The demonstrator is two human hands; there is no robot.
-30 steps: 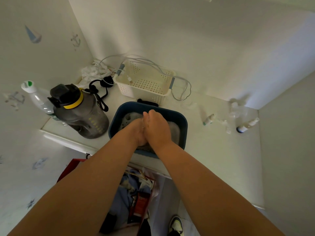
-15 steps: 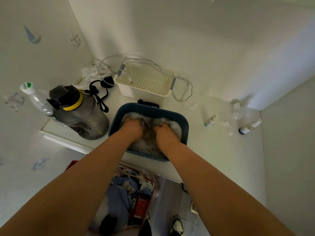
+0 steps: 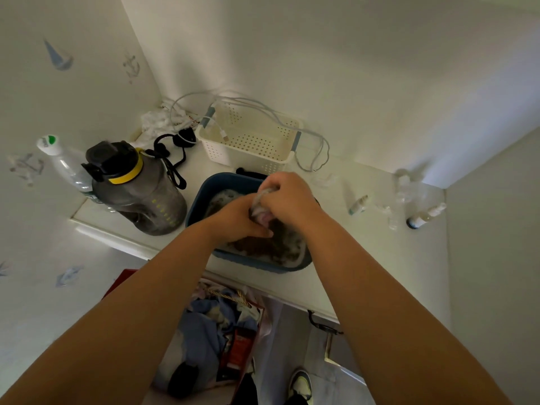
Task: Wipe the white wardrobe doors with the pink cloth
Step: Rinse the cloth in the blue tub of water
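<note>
Both my hands now hold the pink cloth (image 3: 264,213) above the blue basin (image 3: 204,197), and this is the change: half a second ago they were down in the foamy water, and now they are lifted out with the cloth bunched between them. My right hand (image 3: 292,197) is curled around the upper part of the cloth and my left hand (image 3: 241,219) grips the lower part, so the cloth looks twisted between the two fists. I think I am wringing it. For the task this means the washing step is near its end; the cloth is wet and soon ready, but no wardrobe door is wiped yet, and I cannot see any door in this view.

Below the cloth, the water in the basin looks dark with foam at the edges. The basin stands at the near edge of the white worktop (image 3: 365,258). To its left stands a big grey bottle (image 3: 137,191) with a yellow ring, and a clear bottle (image 3: 65,165) is just beside it. On the far side of the basin is a cream perforated basket (image 3: 248,141) with white cables. To the right lie some small bottles (image 3: 423,216), well apart from the basin.
</note>
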